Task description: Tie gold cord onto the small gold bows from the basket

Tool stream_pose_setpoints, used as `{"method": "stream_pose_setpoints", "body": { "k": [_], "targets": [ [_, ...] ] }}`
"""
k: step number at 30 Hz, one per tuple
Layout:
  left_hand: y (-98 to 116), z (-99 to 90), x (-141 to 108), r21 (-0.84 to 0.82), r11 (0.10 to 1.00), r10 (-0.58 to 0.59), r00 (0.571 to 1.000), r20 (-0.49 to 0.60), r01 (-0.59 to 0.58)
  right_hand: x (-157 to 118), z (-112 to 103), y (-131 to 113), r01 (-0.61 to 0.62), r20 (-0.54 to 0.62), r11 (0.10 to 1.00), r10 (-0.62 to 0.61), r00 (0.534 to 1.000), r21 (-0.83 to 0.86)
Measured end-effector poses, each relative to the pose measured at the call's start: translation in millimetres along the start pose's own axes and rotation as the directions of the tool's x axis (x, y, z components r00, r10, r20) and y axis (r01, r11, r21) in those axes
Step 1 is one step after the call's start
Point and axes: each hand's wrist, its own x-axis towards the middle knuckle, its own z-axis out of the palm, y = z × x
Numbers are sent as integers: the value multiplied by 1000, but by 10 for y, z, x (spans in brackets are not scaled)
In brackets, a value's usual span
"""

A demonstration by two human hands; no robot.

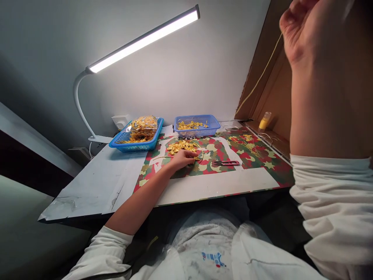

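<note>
Left hand (184, 158), mine: low on the table (96, 182), fingers bent against the near edge of a gold-coloured heap (181, 146); whether they pinch anything, I cannot tell. Right hand (301, 33), mine: raised high, fingers curled, cut off by the frame; grip likewise uncertain. Pale cord (264, 72): one, slanting down leftward from my right hand's outline. Snips (225, 163): one pair, right of my left hand. Baskets: blue (134, 146), beyond it leftward; periwinkle (197, 132), beyond the heap.
</note>
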Motion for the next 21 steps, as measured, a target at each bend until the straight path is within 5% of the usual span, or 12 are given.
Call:
{"method": "stream_pose_setpoints", "body": {
  "k": [2,3,8,14,18,21],
  "targets": [
    [16,-6,-31,35,997,64,998,19,-65,-161,34,156,193,27,981,-192,981,-27],
    [21,-13,-44,54,994,91,996,20,-91,-242,44,250,187,39,982,-186,982,-31],
    [2,-52,-48,167,972,171,985,-29,-164,-729,101,886,-75,21,997,75,997,7],
    [23,-93,-57,184,945,270,962,37,-272,-1479,139,1820,-456,77,890,454,888,14],
    [36,-231,-53,361,897,338,921,-194,-254,-1832,151,2201,-616,-5,788,616,788,21],
    [29,-362,28,530,833,371,873,-317,-161,-1938,149,2322,-632,-87,775,631,771,17]
  ]
}}
